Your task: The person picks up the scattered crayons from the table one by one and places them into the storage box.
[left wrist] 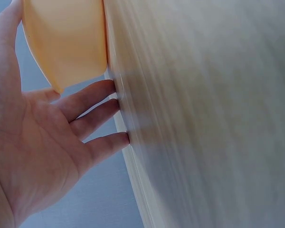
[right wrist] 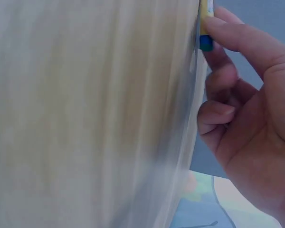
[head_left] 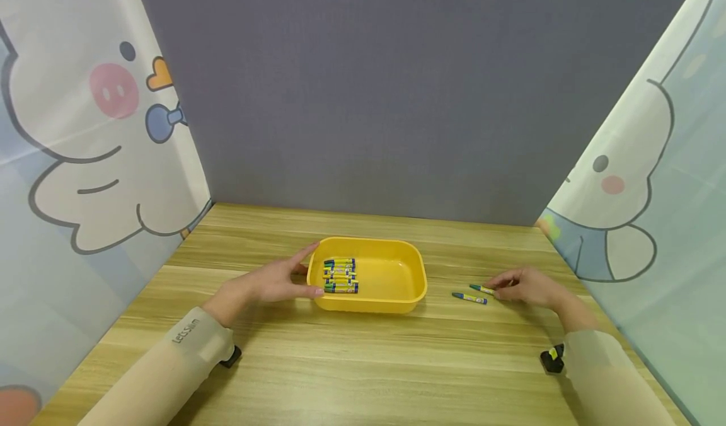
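A yellow plastic tray (head_left: 391,303) stands on the table. In its left part several crayons (head_left: 341,276) with yellow-and-blue wrappers and green tips lie side by side. My left hand (head_left: 280,280) is spread at the tray's left end, thumb at the near corner and index finger at the far corner. In the left wrist view its other fingertips (left wrist: 115,86) rest on the tabletop. To the right of the tray, my right hand (head_left: 524,285) pinches a green-tipped crayon (right wrist: 206,42) between thumb and fingers, low at the table. Another dark-tipped crayon (head_left: 469,298) lies just in front of it.
The wood-grain table (head_left: 363,363) runs back to a dark grey panel (head_left: 368,98). Cartoon-printed cloths hang at the left (head_left: 68,130) and right (head_left: 652,180) sides. Black wrist devices (head_left: 552,359) sit at both cuffs.
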Demonstrator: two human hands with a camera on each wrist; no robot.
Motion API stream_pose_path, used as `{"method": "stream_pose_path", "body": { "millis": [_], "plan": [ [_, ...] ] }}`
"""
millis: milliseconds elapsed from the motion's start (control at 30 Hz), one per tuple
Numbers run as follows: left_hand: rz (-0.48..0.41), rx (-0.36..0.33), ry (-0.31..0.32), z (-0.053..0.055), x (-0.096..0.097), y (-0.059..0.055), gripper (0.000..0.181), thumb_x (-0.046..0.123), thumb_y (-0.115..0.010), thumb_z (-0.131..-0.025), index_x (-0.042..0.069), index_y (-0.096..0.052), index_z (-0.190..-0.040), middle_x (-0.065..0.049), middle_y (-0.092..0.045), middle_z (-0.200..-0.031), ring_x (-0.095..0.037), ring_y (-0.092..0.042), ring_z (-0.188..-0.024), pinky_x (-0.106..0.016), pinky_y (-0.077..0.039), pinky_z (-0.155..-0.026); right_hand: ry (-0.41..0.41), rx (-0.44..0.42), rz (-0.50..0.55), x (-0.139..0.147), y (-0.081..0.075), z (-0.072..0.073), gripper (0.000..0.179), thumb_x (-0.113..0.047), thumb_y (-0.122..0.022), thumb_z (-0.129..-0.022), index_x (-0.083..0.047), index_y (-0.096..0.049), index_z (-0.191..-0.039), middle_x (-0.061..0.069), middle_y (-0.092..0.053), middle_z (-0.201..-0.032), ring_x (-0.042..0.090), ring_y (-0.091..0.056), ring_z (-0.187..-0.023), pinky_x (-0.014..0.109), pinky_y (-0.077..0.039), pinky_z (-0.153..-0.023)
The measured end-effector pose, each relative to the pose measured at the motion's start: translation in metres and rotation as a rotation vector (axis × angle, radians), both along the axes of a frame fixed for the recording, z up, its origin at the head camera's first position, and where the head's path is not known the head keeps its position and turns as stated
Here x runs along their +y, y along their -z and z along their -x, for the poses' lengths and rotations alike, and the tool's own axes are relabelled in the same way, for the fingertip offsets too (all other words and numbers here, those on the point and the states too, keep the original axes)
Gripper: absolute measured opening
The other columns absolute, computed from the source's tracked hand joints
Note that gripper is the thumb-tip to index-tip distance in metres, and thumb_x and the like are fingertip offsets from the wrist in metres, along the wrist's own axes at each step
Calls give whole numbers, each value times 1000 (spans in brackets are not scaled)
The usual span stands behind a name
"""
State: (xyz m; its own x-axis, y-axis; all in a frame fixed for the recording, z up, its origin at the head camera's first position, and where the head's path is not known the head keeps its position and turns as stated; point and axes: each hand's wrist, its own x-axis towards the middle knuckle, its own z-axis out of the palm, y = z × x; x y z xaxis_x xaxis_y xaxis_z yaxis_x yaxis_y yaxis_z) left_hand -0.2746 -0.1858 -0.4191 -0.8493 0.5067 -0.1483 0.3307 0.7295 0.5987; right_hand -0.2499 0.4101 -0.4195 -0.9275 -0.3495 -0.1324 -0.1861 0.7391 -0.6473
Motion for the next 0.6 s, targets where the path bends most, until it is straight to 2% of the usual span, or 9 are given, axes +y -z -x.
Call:
{"method": "stream_pose_path", "body": {
  "millis": [133, 233, 433, 600],
  "plan": [
    [8, -2, 0, 0, 0, 1, 118, 75, -75, -92, 38, -4, -178, -18, -60, -161, -47, -54, -149, -77, -36, -122, 37, 59, -19, -9, -3, 4, 31, -24, -74, -106, -11, -80, -134, 6, -80, -116, 8, -61, -83, 27, -55, -72],
    [9, 0, -1, 1, 0, 1, 119, 75, -75, -92, 37, -3, -178, -19, -60, -161, -48, -54, -150, -78, -35, -122, 46, 113, -35, -25, -13, 10, 32, -30, -72, -108, -17, -79, -136, 3, -79, -119, 11, -64, -90, 29, -56, -77],
    [12, 3, -8, 2, -1, 0, 118, 76, -75, -91, 39, -4, -178, -17, -60, -161, -47, -53, -151, -78, -33, -124, -6, 167, 9, -84, -36, 29, 28, -34, -74, -107, -24, -81, -132, 4, -77, -124, 20, -63, -94, 33, -55, -80],
    [9, -2, -13, 1, -2, -1, 118, 76, -75, -91, 39, -5, -178, -16, -60, -161, -46, -52, -152, -77, -33, -124, -65, 166, 57, -135, -43, 47, 25, -34, -75, -106, -30, -83, -129, 1, -78, -121, 20, -54, -85, 32, -49, -73]
  ]
}}
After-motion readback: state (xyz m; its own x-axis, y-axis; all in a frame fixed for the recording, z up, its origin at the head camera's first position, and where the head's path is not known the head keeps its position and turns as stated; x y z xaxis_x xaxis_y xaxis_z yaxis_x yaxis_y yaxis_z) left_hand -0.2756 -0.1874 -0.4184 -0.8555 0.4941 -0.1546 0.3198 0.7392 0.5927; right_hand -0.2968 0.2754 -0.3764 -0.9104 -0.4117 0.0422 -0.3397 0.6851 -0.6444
